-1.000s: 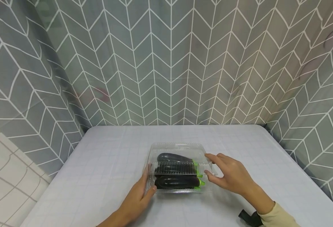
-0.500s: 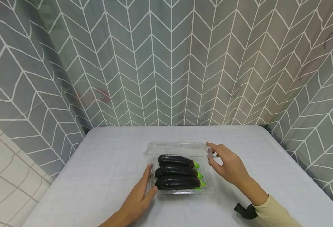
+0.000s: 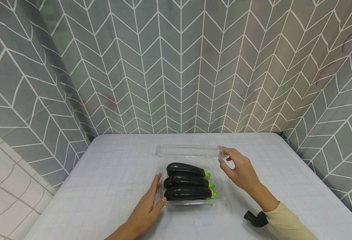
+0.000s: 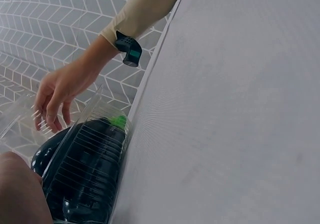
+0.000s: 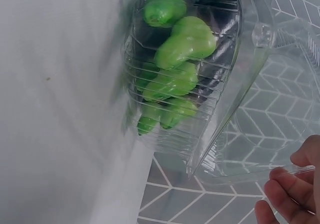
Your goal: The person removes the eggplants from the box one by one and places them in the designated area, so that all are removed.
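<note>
A clear plastic clamshell container (image 3: 194, 202) stands on the table with its lid (image 3: 188, 151) raised at the far side. Inside lie several dark purple eggplants (image 3: 188, 180), side by side, their green stem ends (image 5: 187, 41) toward the right. My left hand (image 3: 144, 208) rests along the container's left wall, fingers straight and thumb at the front left corner. With thumb and fingertips, my right hand (image 3: 240, 170) pinches the right edge of the lid, as the right wrist view also shows. In the left wrist view the ribbed container wall (image 4: 95, 154) covers part of the eggplants.
The white cloth-covered table (image 3: 119, 166) reaches back to a grey curtain (image 3: 180, 66) with white chevron lines. A dark wrist device (image 3: 256, 218) sits by the right sleeve (image 3: 287, 221). White tiled surface (image 3: 8, 186) shows at the left.
The right hand has lifted the lid up and back, from over the eggplants to the far side, uncovering them. The left hand has stayed at the container's left side.
</note>
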Demonstrator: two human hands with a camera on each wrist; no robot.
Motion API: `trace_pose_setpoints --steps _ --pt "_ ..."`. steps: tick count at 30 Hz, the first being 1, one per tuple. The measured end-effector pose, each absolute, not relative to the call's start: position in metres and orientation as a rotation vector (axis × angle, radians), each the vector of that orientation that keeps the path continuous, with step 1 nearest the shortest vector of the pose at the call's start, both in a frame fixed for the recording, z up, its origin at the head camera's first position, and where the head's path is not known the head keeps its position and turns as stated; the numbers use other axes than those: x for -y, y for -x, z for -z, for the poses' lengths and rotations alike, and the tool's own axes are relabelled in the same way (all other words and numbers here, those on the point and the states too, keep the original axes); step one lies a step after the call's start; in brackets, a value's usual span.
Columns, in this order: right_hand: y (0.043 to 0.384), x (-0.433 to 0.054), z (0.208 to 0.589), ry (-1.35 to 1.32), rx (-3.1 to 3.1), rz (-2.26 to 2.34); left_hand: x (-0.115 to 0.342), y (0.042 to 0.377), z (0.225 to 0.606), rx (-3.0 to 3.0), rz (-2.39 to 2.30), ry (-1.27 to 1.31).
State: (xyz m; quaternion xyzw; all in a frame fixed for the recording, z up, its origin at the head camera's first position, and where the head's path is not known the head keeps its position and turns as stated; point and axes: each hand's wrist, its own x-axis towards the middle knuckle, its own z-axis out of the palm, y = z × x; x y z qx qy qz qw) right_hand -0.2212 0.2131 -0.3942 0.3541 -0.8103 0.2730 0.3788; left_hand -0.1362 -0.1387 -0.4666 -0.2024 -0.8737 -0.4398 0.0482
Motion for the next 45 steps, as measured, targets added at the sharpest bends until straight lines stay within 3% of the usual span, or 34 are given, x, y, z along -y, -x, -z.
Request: trace_pose_setpoints --steps 45 --pt "0.245 -0.208 0.404 -0.819 2.107 -1.116 0.140 0.138 0.467 2.684 1.377 0.607"
